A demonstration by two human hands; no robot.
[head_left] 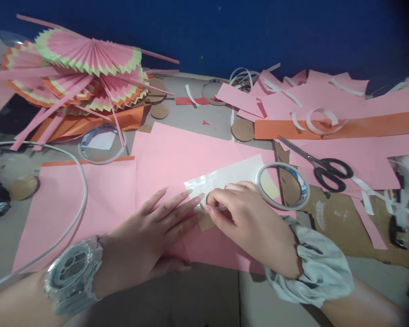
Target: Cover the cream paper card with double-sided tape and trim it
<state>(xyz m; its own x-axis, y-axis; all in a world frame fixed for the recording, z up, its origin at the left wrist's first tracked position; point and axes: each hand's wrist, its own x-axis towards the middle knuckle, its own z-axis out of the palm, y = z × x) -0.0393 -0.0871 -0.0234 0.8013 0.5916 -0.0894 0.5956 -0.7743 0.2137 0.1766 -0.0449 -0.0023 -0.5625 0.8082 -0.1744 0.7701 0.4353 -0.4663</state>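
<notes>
Where bare, plain pink paper [177, 154]

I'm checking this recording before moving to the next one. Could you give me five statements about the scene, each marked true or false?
1. The left hand rests on pink paper. True.
2. The scissors are in the right hand. False: the scissors lie on paper, apart from both hands.
3. A tape roll lies beside the right hand. True.
4. The watch is on the right wrist. False: the watch is on the left wrist.
5. Pleated paper fans are piled at the upper left of the picture. True.
</notes>
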